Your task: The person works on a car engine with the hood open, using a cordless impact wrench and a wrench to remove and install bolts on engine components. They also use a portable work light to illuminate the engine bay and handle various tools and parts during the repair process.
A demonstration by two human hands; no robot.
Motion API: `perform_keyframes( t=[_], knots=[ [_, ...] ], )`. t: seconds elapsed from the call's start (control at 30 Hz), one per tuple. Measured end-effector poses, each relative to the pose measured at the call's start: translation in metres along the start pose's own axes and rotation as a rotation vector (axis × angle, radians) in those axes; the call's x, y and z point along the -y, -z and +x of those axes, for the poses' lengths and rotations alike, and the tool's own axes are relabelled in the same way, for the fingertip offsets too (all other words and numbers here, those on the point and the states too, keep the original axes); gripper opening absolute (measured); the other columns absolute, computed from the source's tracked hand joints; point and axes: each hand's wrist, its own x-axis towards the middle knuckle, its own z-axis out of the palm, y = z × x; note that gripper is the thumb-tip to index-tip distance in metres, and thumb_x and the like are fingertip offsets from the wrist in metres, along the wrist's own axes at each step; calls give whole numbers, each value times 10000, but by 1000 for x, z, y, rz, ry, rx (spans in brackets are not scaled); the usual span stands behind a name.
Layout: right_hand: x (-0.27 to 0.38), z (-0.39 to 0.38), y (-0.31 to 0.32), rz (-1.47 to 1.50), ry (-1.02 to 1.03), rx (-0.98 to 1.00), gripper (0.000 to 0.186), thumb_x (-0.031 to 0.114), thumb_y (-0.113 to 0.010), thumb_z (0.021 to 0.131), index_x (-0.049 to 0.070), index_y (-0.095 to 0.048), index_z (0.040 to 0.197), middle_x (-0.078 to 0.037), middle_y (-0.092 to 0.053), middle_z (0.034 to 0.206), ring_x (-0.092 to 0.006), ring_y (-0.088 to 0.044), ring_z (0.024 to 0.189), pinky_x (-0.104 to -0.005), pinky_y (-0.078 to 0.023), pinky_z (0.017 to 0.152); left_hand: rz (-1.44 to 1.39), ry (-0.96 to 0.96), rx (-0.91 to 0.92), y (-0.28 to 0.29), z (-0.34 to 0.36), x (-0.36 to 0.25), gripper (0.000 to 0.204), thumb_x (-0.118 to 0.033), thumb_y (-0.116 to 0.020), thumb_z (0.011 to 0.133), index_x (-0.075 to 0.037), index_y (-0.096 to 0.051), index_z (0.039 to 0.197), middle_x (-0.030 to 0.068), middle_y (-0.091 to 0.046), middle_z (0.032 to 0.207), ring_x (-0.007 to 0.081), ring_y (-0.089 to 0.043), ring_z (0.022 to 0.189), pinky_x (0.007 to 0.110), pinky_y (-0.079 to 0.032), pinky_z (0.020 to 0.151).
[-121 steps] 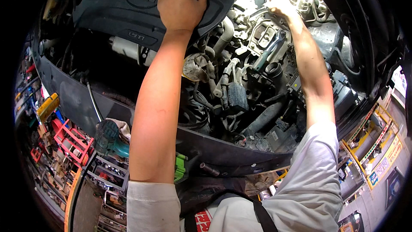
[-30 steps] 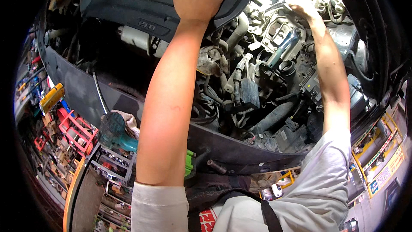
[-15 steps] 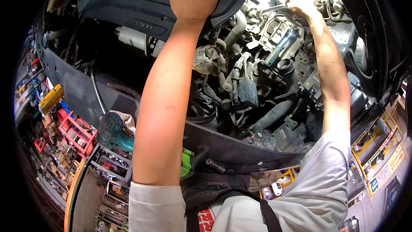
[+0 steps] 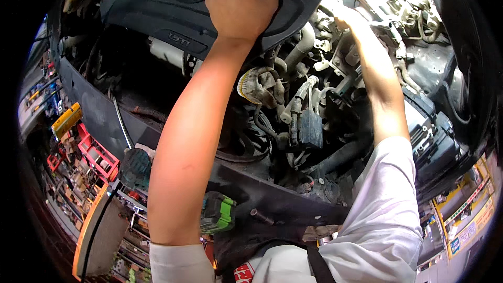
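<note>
My left hand [image 4: 242, 8] lies on the black plastic engine cover [image 4: 141, 8], thumb spread away from the fingers. The fingertips run past the upper edge of the picture. To the right, my right arm reaches deep into the open engine bay. My right hand [image 4: 348, 18] is among pipes and hoses under a glaring light. Its fingers are washed out and partly hidden, so I cannot make out what they touch. Below the cover is a pale curved pipe [image 4: 301, 47]. Nearby sit a round housing with a yellowish rim [image 4: 257, 85] and a dark box-shaped connector [image 4: 311, 130].
A teal-and-black power tool [image 4: 135, 167] with a green-and-black battery [image 4: 217, 212] rests by the car's front edge [image 4: 257, 194], partly behind my left forearm. A short metal socket [image 4: 261, 216] lies on that edge. Red frames [image 4: 98, 153] and assorted tools stand lower left; a yellow rack [image 4: 461, 194] is lower right.
My right hand has moved left and slightly down within the engine bay. My left hand stays on the cover. The whole view has shifted a little.
</note>
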Motion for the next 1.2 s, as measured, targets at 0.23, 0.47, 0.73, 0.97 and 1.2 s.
perform_keyframes(
  t=[0.23,0.47,0.73,0.97,1.2],
  knots=[
    [18,27,-24,93,-39,42,138,161,-513,842,73,-612,881,-98,-598,768,-216,-584,663,-340,-496,620,-10,-24,-9,0,-5,10,154,-61,-575,768,-26,-449,686,148,-444,681,349,-479,661,437,-391,576],
    [9,28,-30,148,-138,85,138,169,-515,852,70,-605,886,-92,-587,749,-209,-577,640,-338,-494,595,-32,25,49,0,3,1,169,-48,-581,757,-21,-436,675,147,-422,662,345,-466,646,435,-373,558],
    [11,22,-38,273,-165,104,139,178,-517,863,67,-597,891,-85,-574,727,-201,-568,613,-336,-492,566,-20,6,73,2,-2,4,146,-14,-575,749,-16,-444,685,157,-419,664,352,-453,630,429,-365,555],
    [1,16,-37,278,-222,94,142,185,-520,873,64,-590,896,-79,-563,709,-195,-561,590,-334,-491,541,-64,0,41,1,1,0,141,-30,-574,760,-11,-451,694,155,-436,677,354,-470,659,428,-381,583],
    [6,-3,-11,581,-386,5,146,193,-522,883,61,-583,900,-73,-552,690,-188,-553,566,-333,-489,516,-16,23,52,4,-1,2,130,-62,-584,764,-17,-472,716,152,-464,709,359,-489,698,441,-398,607]
  ],
)
